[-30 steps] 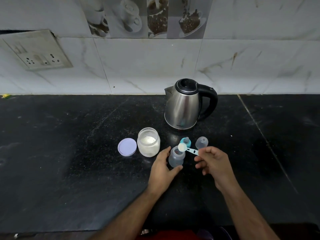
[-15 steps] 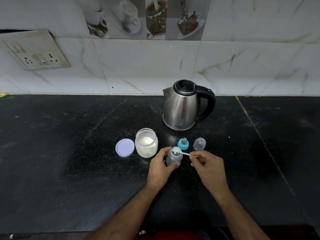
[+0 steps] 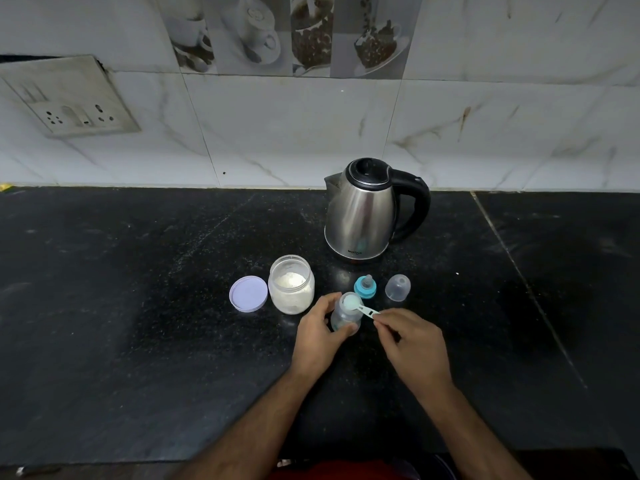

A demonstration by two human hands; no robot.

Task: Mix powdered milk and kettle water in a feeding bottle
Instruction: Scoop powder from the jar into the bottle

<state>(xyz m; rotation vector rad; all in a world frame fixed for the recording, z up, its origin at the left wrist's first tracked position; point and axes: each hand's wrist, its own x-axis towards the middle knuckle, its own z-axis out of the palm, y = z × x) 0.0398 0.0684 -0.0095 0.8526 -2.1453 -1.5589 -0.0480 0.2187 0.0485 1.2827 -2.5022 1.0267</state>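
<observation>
A small clear feeding bottle [image 3: 343, 318] stands on the black counter, and my left hand [image 3: 317, 336] grips its side. My right hand [image 3: 410, 344] pinches the handle of a small white measuring scoop [image 3: 358, 306]. The scoop's bowl rests over the bottle's open mouth with white powder in it. An open glass jar of powdered milk [image 3: 291, 289] stands just left of the bottle. The steel kettle [image 3: 363, 216] with a black handle sits behind, its lid shut.
The jar's pale purple lid [image 3: 248, 293] lies left of the jar. A teal teat ring [image 3: 365, 287] and a clear bottle cap [image 3: 397, 287] sit between bottle and kettle. A wall socket [image 3: 69, 98] is at the upper left. The counter [image 3: 138, 306] meets a tiled wall.
My right hand has carried the scoop from above and right of the bottle down onto its mouth. My left hand has kept its hold on the bottle.
</observation>
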